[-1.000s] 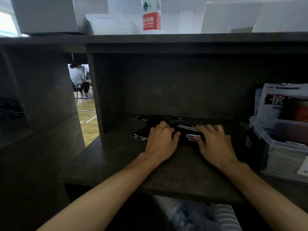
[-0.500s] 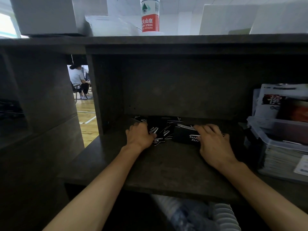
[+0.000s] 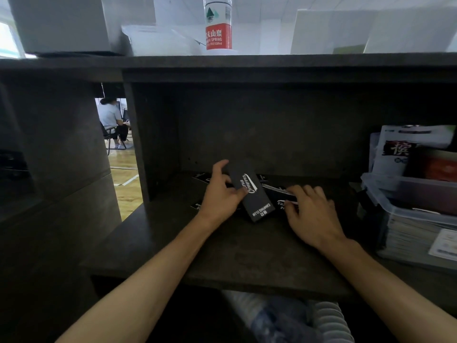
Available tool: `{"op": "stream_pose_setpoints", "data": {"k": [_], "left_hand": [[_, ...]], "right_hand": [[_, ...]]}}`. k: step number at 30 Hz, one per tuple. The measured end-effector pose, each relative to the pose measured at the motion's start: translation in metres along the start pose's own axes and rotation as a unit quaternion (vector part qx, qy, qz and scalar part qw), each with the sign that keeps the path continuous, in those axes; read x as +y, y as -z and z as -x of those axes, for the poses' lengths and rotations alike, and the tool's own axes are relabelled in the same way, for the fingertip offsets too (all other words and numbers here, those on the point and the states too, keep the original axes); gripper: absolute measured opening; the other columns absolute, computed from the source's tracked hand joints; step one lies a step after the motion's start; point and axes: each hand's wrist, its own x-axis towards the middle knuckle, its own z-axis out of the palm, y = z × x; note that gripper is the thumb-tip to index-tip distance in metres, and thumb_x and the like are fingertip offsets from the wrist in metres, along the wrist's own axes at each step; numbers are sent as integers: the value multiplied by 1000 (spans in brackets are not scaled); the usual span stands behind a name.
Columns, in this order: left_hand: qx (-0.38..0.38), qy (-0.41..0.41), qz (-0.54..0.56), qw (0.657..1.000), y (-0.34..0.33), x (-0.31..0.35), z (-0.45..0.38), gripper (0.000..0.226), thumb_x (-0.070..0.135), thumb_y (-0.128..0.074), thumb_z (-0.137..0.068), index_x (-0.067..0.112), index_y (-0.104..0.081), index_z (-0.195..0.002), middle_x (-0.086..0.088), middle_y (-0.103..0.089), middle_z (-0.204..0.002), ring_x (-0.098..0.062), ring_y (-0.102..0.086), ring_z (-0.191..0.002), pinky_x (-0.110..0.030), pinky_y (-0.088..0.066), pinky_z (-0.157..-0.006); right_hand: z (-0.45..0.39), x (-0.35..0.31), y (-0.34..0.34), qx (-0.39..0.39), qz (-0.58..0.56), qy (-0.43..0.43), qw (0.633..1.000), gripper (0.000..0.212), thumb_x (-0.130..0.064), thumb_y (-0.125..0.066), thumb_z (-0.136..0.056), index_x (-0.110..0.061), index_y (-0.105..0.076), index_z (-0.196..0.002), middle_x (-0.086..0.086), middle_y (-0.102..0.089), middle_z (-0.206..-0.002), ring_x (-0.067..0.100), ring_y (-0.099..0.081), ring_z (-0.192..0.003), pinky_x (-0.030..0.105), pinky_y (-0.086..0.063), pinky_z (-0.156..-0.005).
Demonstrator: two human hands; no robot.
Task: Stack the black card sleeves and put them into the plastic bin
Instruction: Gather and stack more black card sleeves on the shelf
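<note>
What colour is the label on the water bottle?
Red with white writing on the water bottle, head view.

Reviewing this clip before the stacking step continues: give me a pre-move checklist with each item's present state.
1. Left hand grips one black sleeve, raised and tilted: ok.
2. Right hand rests on the loose sleeves on the shelf: ok.
3. Sleeves squared into one stack: not ok, several lie scattered, some behind the left hand.
4. Plastic bin within reach at the right: ok.
5. Room left in the bin: cannot tell; packets already stand in it.
6. Shelf between sleeves and bin unobstructed: ok.
</note>
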Motion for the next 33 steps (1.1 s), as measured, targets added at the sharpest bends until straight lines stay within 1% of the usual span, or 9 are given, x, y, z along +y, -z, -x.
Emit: {"op": "stream_pose_setpoints", "data": {"k": [3, 5, 9, 14, 17, 19, 21, 26, 33], "left_hand": [[60, -33, -146, 987, -8, 1, 6, 63, 20, -81, -78, 24, -34, -119, 9, -62, -85, 1, -65, -70, -9, -49, -62], [76, -37, -243, 966, -11, 2, 11, 55, 37, -79, -79, 25, -38, -112, 7, -60, -94, -4, -61, -80, -18, -50, -70], [2, -101, -430, 897, -16, -1, 16, 32, 46, -57, -94, 16, -63, -99, -5, -54, -109, -23, -61, -92, -36, -51, -80], [-61, -141, -460, 875, -9, -3, 18, 38, 42, -44, -101, 18, -73, -101, -4, -58, -109, -18, -59, -94, -41, -45, -93], [9, -96, -449, 888, 9, -1, 10, 28, 38, -46, -101, 21, -68, -99, -4, -59, -106, -18, -60, -94, -42, -47, -92], [47, -17, -502, 863, 26, -3, 2, 29, 43, -50, -98, 21, -64, -111, -6, -62, -111, -24, -59, -106, -43, -45, -95], [18, 80, -545, 834, 36, -6, -2, 42, 53, -54, -93, 20, -60, -118, -9, -61, -120, -30, -53, -116, -44, -39, -98], [28, 121, -482, 867, 39, -12, -12, 52, 55, -68, -82, 20, -62, -120, -8, -59, -127, -31, -51, -121, -43, -37, -101], [125, 45, -329, 935, 45, -7, -9, 11, 20, -59, -93, 24, -67, -99, -1, -71, -107, -21, -64, -104, -40, -48, -94]], "right_hand": [[-1, -1, 0, -7, -8, -10, 1000, 47, -49, -32, -96, -28, -46, -136, 2, -53, -128, 19, -43, -117, 48, -43, -96], [-1, -3, -1, -9, 9, -8, 1000, 50, -56, -31, -96, -30, -46, -135, 1, -53, -128, 19, -43, -118, 47, -43, -96], [1, -1, -3, 6, 51, 8, 999, 47, -55, -41, -96, -33, -44, -137, 0, -50, -129, 20, -41, -119, 48, -42, -95], [3, 1, -4, -12, 81, 18, 997, 53, -49, -43, -96, -33, -34, -146, -4, -41, -141, 21, -33, -128, 53, -39, -99], [3, 1, -4, -14, 80, 22, 996, 53, -48, -41, -97, -29, -34, -147, -5, -41, -144, 20, -31, -132, 54, -38, -101], [2, 0, -4, -11, 74, 19, 997, 53, -51, -38, -98, -29, -36, -146, -5, -43, -143, 20, -32, -133, 54, -37, -102], [1, -1, -5, -5, 71, 17, 997, 51, -54, -35, -99, -29, -39, -144, -5, -47, -140, 20, -34, -131, 54, -38, -101], [2, -1, -5, 4, 65, 14, 998, 48, -52, -39, -98, -29, -43, -140, -4, -51, -132, 21, -41, -124, 50, -41, -97], [2, -1, -4, 4, 54, 16, 998, 47, -51, -39, -98, -30, -43, -140, -4, -51, -132, 20, -41, -122, 50, -41, -97]]}}
